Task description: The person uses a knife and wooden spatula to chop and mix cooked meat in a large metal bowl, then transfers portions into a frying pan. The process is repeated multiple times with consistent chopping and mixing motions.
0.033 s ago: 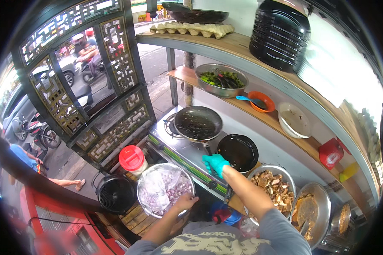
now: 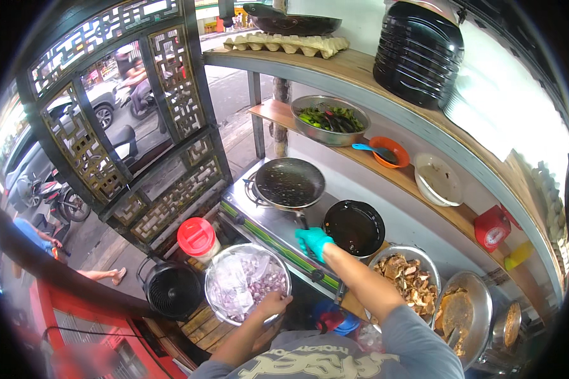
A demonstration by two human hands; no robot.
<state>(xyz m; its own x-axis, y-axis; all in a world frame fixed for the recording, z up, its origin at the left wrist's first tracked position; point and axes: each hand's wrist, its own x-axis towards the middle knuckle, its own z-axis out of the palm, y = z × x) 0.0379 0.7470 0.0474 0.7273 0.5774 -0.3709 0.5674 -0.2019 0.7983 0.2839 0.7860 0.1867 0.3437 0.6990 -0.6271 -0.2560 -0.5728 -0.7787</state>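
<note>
My right hand (image 2: pixel 314 242), in a turquoise glove, is closed around the handle of a dark frying pan (image 2: pixel 289 181) on the left of the two-burner gas stove (image 2: pixel 234 194). Beside it, on the stove's right side, sits a black pan (image 2: pixel 353 224) with dark oil or residue. My bare left hand (image 2: pixel 275 302) grips the right rim of a steel bowl (image 2: pixel 221 295) of chopped purple onion with a crumpled clear bag on top.
A red-lidded container (image 2: pixel 196 235) and black pot (image 2: pixel 171 287) stand left. Steel bowls (image 2: pixel 436 270) of browned food stand right. Shelves (image 2: pixel 269 108) hold greens, bowls, a red scale (image 2: pixel 490 227) and a black jug (image 2: pixel 417 50). Past the lattice screen (image 2: pixel 91 145) are vehicles and passers-by.
My right hand and the frying pan have shifted slightly to the left. A motorbike rider outside has moved a little.
</note>
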